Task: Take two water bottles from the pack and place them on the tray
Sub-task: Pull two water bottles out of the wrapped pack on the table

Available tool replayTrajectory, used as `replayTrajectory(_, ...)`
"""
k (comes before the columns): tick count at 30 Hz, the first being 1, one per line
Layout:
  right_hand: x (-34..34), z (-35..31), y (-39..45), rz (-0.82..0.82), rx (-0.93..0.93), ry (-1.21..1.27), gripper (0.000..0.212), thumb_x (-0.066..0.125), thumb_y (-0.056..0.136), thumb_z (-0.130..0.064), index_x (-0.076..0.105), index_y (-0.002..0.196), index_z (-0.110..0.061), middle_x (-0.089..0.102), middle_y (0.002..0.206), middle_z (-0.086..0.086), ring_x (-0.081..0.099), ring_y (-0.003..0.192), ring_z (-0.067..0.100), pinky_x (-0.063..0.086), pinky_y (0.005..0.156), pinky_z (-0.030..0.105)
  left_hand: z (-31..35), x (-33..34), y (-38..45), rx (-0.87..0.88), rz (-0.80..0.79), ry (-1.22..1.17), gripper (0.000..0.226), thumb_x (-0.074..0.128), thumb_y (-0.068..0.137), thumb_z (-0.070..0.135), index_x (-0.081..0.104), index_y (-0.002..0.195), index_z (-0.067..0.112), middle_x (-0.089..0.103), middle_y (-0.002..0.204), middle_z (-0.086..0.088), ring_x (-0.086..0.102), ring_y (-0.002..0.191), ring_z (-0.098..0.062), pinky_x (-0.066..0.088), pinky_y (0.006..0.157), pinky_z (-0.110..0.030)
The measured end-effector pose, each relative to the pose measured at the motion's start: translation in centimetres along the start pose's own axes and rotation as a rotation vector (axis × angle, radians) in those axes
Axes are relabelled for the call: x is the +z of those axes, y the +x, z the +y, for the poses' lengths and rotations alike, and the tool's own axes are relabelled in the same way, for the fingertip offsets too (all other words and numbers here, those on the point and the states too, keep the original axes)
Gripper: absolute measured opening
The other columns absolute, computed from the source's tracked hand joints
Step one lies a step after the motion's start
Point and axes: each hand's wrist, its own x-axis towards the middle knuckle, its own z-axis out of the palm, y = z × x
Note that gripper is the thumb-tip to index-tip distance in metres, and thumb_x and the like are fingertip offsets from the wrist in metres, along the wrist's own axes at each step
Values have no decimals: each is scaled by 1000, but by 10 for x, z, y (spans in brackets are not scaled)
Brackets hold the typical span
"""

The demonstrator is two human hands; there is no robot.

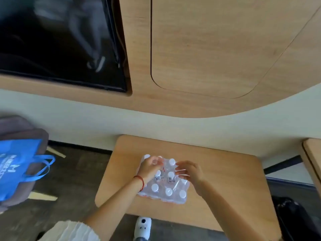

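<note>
A shrink-wrapped pack of water bottles [166, 190] with white caps stands upright on a small wooden table [225, 180]. My left hand [150, 168], with a red string at the wrist, rests on the pack's far-left top, fingers curled into the plastic wrap. On the pack's right top lies my right hand [188, 171], its fingers pinching the wrap beside a cap. Several bottles stay inside the film. No tray is in view.
A blue tote bag [16, 169] sits on a grey chair at the left. A dark screen [57, 40] hangs on the wooden wall panel behind. Another wooden surface's edge [312, 153] shows at the right. My white slipper [143, 226] is under the table.
</note>
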Motion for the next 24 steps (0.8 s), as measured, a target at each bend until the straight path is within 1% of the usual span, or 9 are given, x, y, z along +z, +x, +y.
replayTrajectory(2, 8, 10, 16, 42, 46, 5, 21, 49, 90, 3, 66, 83, -7, 65, 68, 6, 62, 59, 16, 52, 55, 20, -14, -4, 15, 59, 26, 215, 25, 53, 83, -2, 64, 104, 8, 66, 110, -8, 60, 101, -20, 45, 86, -26)
replayTrajectory(5, 21, 32, 38, 72, 96, -110, 21, 49, 87, 9, 66, 90, -4, 63, 71, 4, 59, 61, 16, 52, 59, 21, -40, -7, 31, 176, -5, 466, 36, 56, 80, -4, 60, 114, 8, 59, 121, -12, 54, 112, -26, 41, 96, -29)
replayTrajectory(7, 26, 49, 51, 109, 49, -381, 23, 52, 85, 7, 69, 95, -5, 64, 80, 2, 57, 72, 18, 48, 70, 24, -57, -5, 43, 201, -24, 641, 43, 58, 82, 4, 54, 124, 14, 50, 131, -11, 45, 122, -28, 37, 104, -36)
replayTrajectory(10, 34, 70, 64, 56, -126, -847, 29, 57, 85, -1, 65, 112, -10, 63, 117, 1, 55, 104, 19, 45, 81, 21, -80, -8, 56, 121, -23, 907, 58, 55, 89, 25, 31, 141, 24, 21, 154, -6, 22, 140, -27, 29, 112, -37)
replayTrajectory(12, 36, 81, 74, -33, -228, -1075, 37, 56, 87, -5, 57, 123, -13, 55, 131, 0, 44, 122, 19, 45, 91, 26, -90, -8, 60, 83, -60, 923, 71, 56, 88, 35, 16, 146, 24, 5, 159, -5, 9, 145, -26, 22, 116, -38)
replayTrajectory(14, 41, 88, 82, -107, -259, -1211, 40, 53, 90, -6, 51, 130, -13, 51, 137, 0, 37, 130, 20, 42, 101, 30, -98, -4, 61, 74, -72, 878, 82, 61, 85, 37, 9, 147, 22, -2, 159, -6, 2, 146, -26, 18, 118, -38)
replayTrajectory(17, 52, 95, 90, -101, -254, -1334, 36, 50, 92, -3, 52, 127, -10, 56, 132, 4, 35, 131, 24, 40, 102, 33, -106, 2, 59, 88, -32, 900, 90, 64, 81, 41, 5, 147, 24, -4, 159, -6, 0, 145, -28, 20, 118, -39)
replayTrajectory(20, 59, 100, 96, -49, -267, -1382, 25, 50, 93, -6, 60, 116, -9, 65, 119, 7, 40, 124, 26, 39, 102, 33, -114, 4, 61, 113, 21, 959, 93, 65, 79, 44, 5, 147, 24, -1, 159, -3, 7, 143, -29, 25, 117, -37)
replayTrajectory(24, 50, 88, 89, -29, -379, -1192, 26, 49, 94, -7, 72, 106, -10, 69, 113, 8, 49, 114, 25, 44, 94, 33, -119, 0, 63, 153, 33, 988, 94, 68, 76, 45, 9, 147, 26, 7, 159, 0, 18, 137, -30, 36, 110, -35)
